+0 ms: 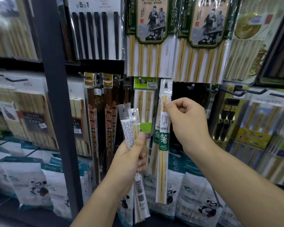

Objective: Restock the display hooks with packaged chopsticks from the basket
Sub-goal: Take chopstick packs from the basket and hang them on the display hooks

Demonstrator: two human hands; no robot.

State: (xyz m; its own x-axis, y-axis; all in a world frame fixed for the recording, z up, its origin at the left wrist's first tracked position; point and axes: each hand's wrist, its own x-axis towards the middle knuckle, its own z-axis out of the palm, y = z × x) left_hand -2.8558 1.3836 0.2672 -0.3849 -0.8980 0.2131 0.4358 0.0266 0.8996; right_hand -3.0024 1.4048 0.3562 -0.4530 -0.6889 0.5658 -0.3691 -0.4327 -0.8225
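My left hand (pixel 131 158) grips a small bundle of narrow clear chopstick packs (pixel 131 126), their hang holes pointing up and their lower ends (pixel 140 200) sticking out below my fist. My right hand (pixel 185 122) pinches the upper part of a long pack with a green label (pixel 164 140). That pack's top hole sits on a dark display hook (pixel 166 83). A second green-labelled pack hangs just behind it. The basket is out of view.
Bare hooks (pixel 191 87) stick out to the right of the hung pack. Dark red chopstick packs (pixel 93 122) hang at left beside a grey upright post (pixel 56 95). Large bamboo chopstick packs (pixel 148 38) hang above. Panda-printed bags (pixel 202 197) line the shelf below.
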